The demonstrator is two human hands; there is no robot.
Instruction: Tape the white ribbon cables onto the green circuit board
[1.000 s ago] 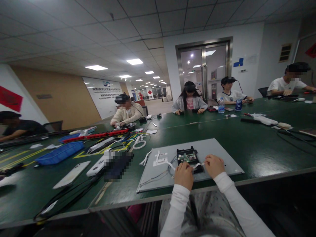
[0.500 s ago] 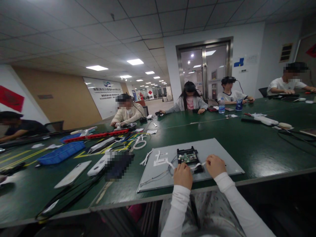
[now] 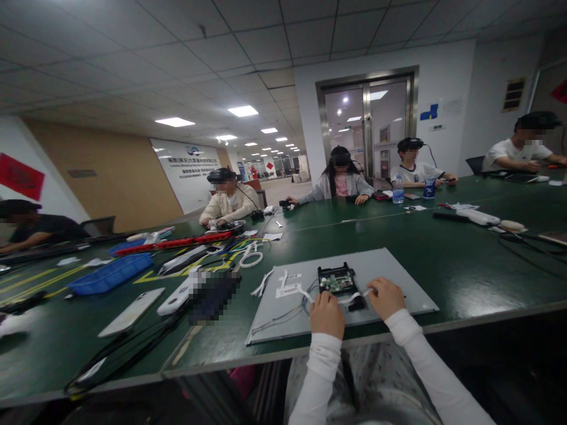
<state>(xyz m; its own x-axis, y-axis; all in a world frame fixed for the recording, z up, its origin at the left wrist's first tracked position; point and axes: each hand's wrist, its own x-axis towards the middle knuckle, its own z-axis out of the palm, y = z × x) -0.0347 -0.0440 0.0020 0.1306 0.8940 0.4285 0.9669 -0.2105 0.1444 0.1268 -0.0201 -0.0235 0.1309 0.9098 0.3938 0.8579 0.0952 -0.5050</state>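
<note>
A flat grey panel (image 3: 283,321) lies at the table's near edge. On it sits a black plastic frame (image 3: 342,266) with a green circuit board (image 3: 339,284) inside. A white flat strip, like a ribbon cable (image 3: 352,298), runs across the frame's near side between my hands. My left hand (image 3: 326,316) has its fingers closed on the strip at the frame's near left. My right hand (image 3: 386,298) pinches the strip's right part, just right of the frame. The fingertips are partly hidden. A thin grey cable (image 3: 279,320) trails on the panel, left of my left hand.
Left on the green table (image 3: 212,351) are a white phone (image 3: 131,313), a white handheld device (image 3: 177,298), a blue tray (image 3: 110,274), a white tape roll (image 3: 251,259) and black cables (image 3: 128,348). A bottle (image 3: 397,192) stands farther back. Several people sit around the table.
My left hand has shifted slightly left, and my right hand barely left. Both keep their hold on the strip. The panel and frame stay in place.
</note>
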